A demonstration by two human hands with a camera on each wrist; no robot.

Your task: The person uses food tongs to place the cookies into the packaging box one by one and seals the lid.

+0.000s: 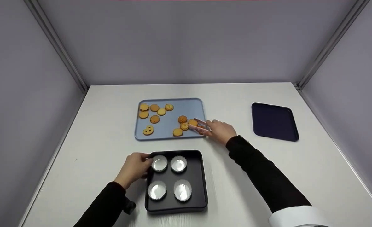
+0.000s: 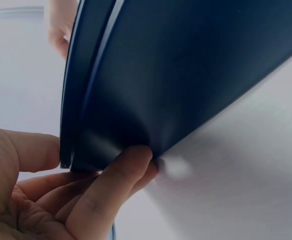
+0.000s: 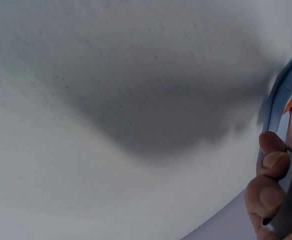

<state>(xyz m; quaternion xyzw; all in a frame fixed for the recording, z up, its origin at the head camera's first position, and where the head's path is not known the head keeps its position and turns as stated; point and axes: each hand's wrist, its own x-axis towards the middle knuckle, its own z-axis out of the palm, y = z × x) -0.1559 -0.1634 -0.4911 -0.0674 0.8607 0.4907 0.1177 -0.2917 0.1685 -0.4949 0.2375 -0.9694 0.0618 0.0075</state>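
My right hand (image 1: pixel 221 130) holds a pair of tongs (image 1: pixel 201 121) over the right end of a light blue tray (image 1: pixel 186 107). The two tong tips are spread by a round cookie (image 1: pixel 192 121); whether they touch it I cannot tell. Several more cookies lie on the tray, bunched at its right and left sides. Nearer to me is a black baking pan (image 1: pixel 197 179) with several silver cupcake liners (image 1: pixel 178 164) in it. My left hand (image 1: pixel 135 168) grips the pan's back left corner, thumb at the rim and fingers beneath it in the left wrist view.
A dark navy tray (image 1: pixel 275 122) lies on the white table (image 1: pixel 104 126) at the right. Grey panels (image 1: pixel 186 44) enclose the table at the back and both sides.
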